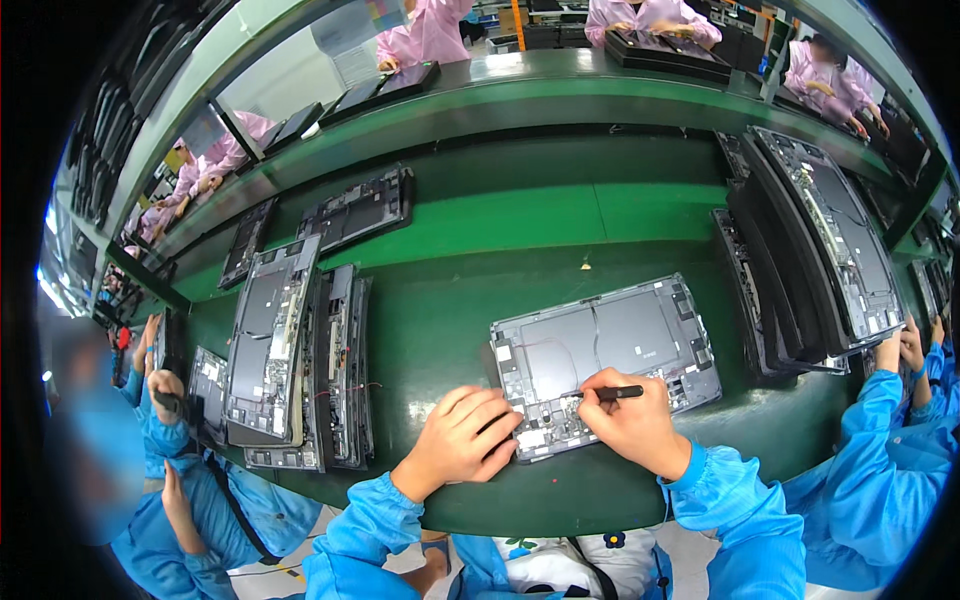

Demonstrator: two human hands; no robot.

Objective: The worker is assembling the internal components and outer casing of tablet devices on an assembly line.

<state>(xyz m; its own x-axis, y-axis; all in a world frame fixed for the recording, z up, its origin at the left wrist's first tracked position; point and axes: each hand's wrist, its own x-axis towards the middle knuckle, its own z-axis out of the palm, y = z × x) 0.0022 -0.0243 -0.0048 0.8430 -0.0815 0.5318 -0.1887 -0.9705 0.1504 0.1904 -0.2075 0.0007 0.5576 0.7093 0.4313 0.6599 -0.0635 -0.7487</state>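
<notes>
An opened tablet-like device (640, 335) lies in front of me at a slight tilt, its dark grey inside and circuit board (545, 410) facing up. My right hand (632, 425) pinches a black pen-shaped tool (622, 392) over the board along the device's near edge. The tool's thin tip points left at the board; whether it touches is too small to tell. At the near left corner rests my left hand (462, 438), palm down, fingers loosely bent and slightly apart, fingertips at the device's edge. That hand holds nothing I can see.
Stacks of similar opened devices stand at left (270, 345) and right (830, 230) on the green table (430, 310). Another device (360, 207) lies farther back left. Blue-sleeved co-workers work on both sides. Beyond a raised shelf (480, 115), people in pink handle dark panels.
</notes>
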